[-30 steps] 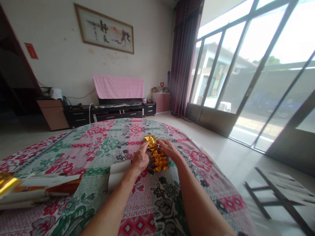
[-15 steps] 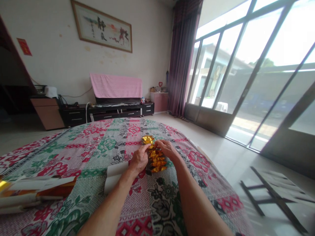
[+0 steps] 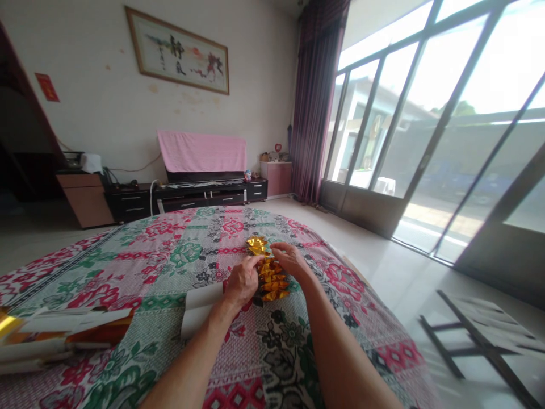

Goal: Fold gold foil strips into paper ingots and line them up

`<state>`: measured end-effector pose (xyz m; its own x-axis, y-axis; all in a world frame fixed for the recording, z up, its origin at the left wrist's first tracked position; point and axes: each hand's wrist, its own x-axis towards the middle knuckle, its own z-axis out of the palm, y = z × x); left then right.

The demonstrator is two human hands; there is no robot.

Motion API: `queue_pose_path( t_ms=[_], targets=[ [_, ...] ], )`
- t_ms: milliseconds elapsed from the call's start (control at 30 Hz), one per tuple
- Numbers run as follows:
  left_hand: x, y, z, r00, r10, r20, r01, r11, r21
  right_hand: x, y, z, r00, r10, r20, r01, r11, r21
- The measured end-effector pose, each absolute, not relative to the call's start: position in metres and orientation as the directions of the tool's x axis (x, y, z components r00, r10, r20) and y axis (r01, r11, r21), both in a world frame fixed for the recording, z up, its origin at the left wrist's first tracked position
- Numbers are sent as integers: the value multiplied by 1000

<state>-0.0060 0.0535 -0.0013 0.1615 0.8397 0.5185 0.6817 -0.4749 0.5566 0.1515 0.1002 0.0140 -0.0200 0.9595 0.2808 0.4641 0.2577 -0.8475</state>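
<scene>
Here's the gold foil row, lying between my hands, one bright piece at its far end. My left hand is at its side, index finger out; my right hand curves narrowly opposite, and whether either pinches foil I can't tell. The danger? Press too hard and it could crumple; a stray knuckle might skew the line (white paper sits right by my left wrist, too). Underneath, flowered cloth covers the worktop; one tug could shift everything. Out left, a paper bundle; ahead, a dark cabinet and pink towel; right, glass doors.
</scene>
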Motion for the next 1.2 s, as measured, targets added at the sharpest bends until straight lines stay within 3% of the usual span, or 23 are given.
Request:
queue_pose_path(
  t_ms=[267, 567, 933, 1200],
  targets=[
    [-6, 53, -1, 146, 839, 525, 637, -486, 599, 152, 94, 19, -90, 967, 239, 506, 251, -825],
    [-9, 59, -4, -47, 857, 513, 675, -352, 649, 153, 94, 18, -109, 968, 227, 513, 251, -821],
    [-7, 60, -3, 27, 902, 430, 665, -338, 666, 152, 95, 17, -109, 974, 196, 440, 224, -869],
    [-7, 59, -2, 49, 891, 452, 672, -364, 645, 155, 93, 22, -72, 977, 202, 501, 210, -840]
  ],
)
